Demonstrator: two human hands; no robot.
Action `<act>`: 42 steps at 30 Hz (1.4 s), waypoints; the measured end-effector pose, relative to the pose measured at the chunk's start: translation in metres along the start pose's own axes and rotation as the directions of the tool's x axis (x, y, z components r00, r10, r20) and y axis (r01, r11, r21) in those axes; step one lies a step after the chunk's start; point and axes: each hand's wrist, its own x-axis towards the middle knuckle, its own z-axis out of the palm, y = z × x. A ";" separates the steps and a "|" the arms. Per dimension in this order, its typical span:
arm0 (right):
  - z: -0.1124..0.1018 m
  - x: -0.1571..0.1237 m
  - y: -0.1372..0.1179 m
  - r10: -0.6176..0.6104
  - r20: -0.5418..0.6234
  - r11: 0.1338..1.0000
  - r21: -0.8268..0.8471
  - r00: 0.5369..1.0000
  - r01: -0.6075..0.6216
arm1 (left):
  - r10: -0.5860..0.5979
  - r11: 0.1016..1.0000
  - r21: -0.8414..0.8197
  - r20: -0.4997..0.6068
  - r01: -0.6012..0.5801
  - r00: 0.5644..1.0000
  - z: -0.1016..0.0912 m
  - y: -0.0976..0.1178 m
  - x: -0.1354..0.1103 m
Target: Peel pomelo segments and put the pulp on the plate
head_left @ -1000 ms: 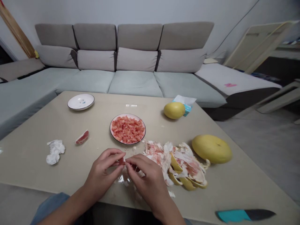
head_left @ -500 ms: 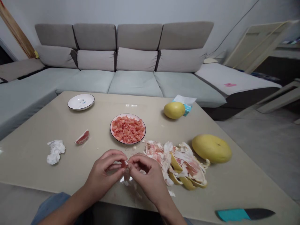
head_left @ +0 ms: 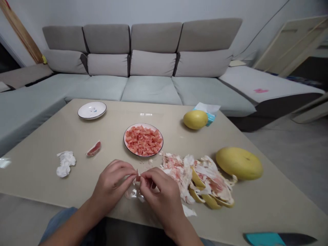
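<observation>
Between my two hands, over the near part of the table, is a small piece of red pomelo flesh with white membrane on it. My left hand pinches it from the left, thumb against fingertips. From the right, my right hand pinches its other side; the fingers hide much of the piece. Just beyond my hands stands a plate heaped with pulled-apart pomelo flesh. A pile of peel and membrane lies right of my right hand. One pomelo segment rests on the table to the left.
Two whole yellow pomelos stand right, one near and one farther beside a tissue pack. A knife with a teal handle lies at the near right. Crumpled tissue and a white plate are left. A sofa stands behind.
The view has shifted slightly, so the table's things appear a little farther right. My fingertips have moved closer together around the small pomelo piece, and its white edge now points up.
</observation>
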 end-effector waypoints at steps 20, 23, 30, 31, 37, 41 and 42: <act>0.013 -0.004 0.002 -0.036 -0.004 0.998 -0.042 0.999 0.036 | 0.108 0.975 0.182 0.094 -0.124 0.990 0.007 0.003 -0.007; 0.005 0.002 0.001 0.060 -0.021 0.996 0.065 0.998 -0.059 | -0.046 0.997 0.060 -0.012 0.047 0.999 0.003 0.001 -0.004; -0.008 0.010 0.001 0.310 0.026 0.919 0.248 0.950 -0.307 | -0.498 0.784 -0.376 0.094 0.494 0.862 -0.001 -0.005 0.005; -0.008 0.010 0.000 0.324 0.049 0.910 0.256 0.945 -0.325 | -0.519 0.753 -0.400 0.126 0.522 0.845 0.000 -0.005 0.005; -0.002 0.007 -0.002 0.264 0.075 0.932 0.239 0.962 -0.274 | -0.539 0.699 -0.404 0.247 0.591 0.806 0.005 0.001 0.005; 0.002 0.006 0.000 0.182 0.060 0.956 0.223 0.981 -0.191 | -0.538 0.660 -0.417 0.319 0.625 0.780 0.004 0.003 0.006; 0.002 0.006 0.000 0.172 0.058 0.958 0.222 0.983 -0.181 | -0.539 0.651 -0.422 0.328 0.631 0.776 0.004 0.004 0.006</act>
